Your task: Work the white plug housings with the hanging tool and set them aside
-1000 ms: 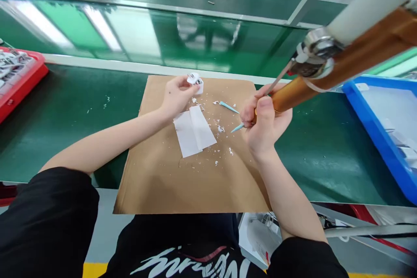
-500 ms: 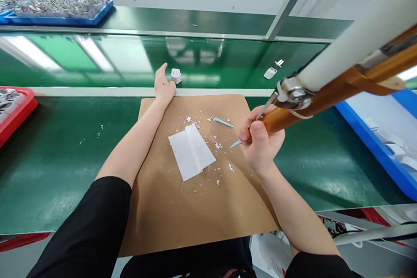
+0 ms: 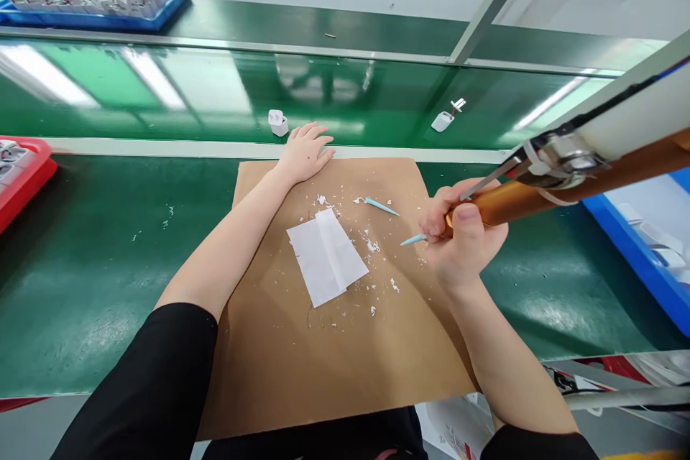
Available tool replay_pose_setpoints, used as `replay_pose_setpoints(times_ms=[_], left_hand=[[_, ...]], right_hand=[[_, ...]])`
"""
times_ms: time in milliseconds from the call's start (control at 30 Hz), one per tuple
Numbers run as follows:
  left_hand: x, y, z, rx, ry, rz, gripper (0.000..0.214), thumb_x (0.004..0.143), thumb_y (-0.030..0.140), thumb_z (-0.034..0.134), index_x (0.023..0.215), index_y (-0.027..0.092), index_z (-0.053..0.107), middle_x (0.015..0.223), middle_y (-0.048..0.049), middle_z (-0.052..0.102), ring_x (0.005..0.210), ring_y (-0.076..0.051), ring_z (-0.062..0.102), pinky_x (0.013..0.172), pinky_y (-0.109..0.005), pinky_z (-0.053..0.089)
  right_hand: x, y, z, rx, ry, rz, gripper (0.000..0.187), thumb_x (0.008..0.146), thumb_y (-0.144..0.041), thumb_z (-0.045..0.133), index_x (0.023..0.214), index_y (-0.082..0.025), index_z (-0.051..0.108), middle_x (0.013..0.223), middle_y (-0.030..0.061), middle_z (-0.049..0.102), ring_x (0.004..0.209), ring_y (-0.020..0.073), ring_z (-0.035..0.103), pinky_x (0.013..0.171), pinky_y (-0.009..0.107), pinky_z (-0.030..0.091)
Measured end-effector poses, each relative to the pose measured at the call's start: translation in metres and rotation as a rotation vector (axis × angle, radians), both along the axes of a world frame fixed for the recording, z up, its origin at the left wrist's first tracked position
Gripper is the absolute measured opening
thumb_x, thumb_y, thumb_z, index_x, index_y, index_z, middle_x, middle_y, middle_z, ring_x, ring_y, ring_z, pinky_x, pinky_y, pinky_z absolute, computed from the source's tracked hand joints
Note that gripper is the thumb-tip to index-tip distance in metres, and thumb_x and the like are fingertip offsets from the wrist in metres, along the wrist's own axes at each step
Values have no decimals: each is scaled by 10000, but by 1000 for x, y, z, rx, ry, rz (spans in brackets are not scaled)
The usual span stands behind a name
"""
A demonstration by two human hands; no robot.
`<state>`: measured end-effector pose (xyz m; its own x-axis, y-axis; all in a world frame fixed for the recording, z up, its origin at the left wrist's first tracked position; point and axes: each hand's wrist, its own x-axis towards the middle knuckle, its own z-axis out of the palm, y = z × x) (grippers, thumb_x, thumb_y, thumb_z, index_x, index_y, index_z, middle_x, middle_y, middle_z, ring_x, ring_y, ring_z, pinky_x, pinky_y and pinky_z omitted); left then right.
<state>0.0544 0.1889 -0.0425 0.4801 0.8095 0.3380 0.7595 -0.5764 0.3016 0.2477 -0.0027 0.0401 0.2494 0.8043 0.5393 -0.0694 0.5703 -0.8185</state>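
My left hand (image 3: 306, 152) is open with its fingers spread, at the far edge of the brown cardboard sheet (image 3: 334, 388). Just beyond it to the left, apart from the fingers, a small white plug housing (image 3: 278, 123) stands on the green surface. My right hand (image 3: 463, 237) is wrapped round the end of an orange tubular tool (image 3: 517, 205), thumb by its thin metal lever. From beneath these fingers a light-blue pointed stick (image 3: 413, 239) sticks out; whether it is gripped is hidden. Another light-blue pointed piece (image 3: 382, 206) and a white paper (image 3: 328, 259) lie on the cardboard.
White shavings (image 3: 371, 244) litter the cardboard. A white part with metal prongs (image 3: 443, 121) lies farther back. A red tray (image 3: 40, 165) is at left, a blue bin (image 3: 636, 259) at right. A blue tray (image 3: 91, 18) heaped with small parts sits on the shelf. A white pole (image 3: 647, 111) crosses the upper right.
My left hand has gone from the left of the plug housing to its right. The housing sits slightly farther left and is turned. My right hand still grips the orange tool, now farther right in view.
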Motion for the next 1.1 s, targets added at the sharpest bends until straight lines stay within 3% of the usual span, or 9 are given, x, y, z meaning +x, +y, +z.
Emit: replay_pose_setpoints(times_ms=[133,233,367,500,633,933,1100], left_hand=[[-2,-1,0,-42,-26,127,344,922,392,420,960,198,701,1380,-70,486,1374,-308,288,1121,-528,216],[-2,-1,1,-15,-29,112,343,914,379,440,1082,176,661,1401,-91,459,1371,-299,294,1116,-483,250],[-2,-2,2,-35,-10,74,429,926,367,422,1310,196,509,1326,-87,537,1307,-286,386,1096,-497,267],[-3,-1,1,-65,1,88,357,935,378,398,1108,205,658,1366,-70,504,1305,-285,387,1089,-479,282],[-3,0,1,-65,-12,84,385,927,383,413,1204,197,605,1402,-83,466,1306,-281,392,1082,-462,305],[-3,-2,2,-60,-6,105,351,924,377,412,1070,199,676,1384,-85,480,1334,-297,349,1090,-478,294],[-3,-1,1,-69,-7,93,359,924,376,411,1100,188,662,1379,-91,483,1334,-296,342,1092,-476,302]], right_hand=[[2,-1,-1,8,-3,22,142,814,-358,600,810,-225,550,468,-68,387,367,54,332,353,211,223],[1,-2,-1,8,3,36,141,815,-362,600,819,-228,558,474,-65,393,371,55,335,352,213,231],[-2,-3,0,7,18,35,153,801,-366,620,806,-224,562,476,-68,389,369,52,337,343,208,234],[-3,-3,1,0,38,35,150,794,-360,629,796,-225,564,490,-68,405,368,47,339,341,206,241],[-2,-2,-1,21,41,69,103,811,-332,608,822,-236,574,490,-68,413,373,53,342,342,203,244],[-1,-3,-2,7,27,67,117,817,-339,603,826,-230,562,501,-65,416,384,52,345,350,200,252],[-2,-2,-2,9,18,64,113,814,-346,602,821,-242,557,493,-70,406,372,54,332,342,205,247]])
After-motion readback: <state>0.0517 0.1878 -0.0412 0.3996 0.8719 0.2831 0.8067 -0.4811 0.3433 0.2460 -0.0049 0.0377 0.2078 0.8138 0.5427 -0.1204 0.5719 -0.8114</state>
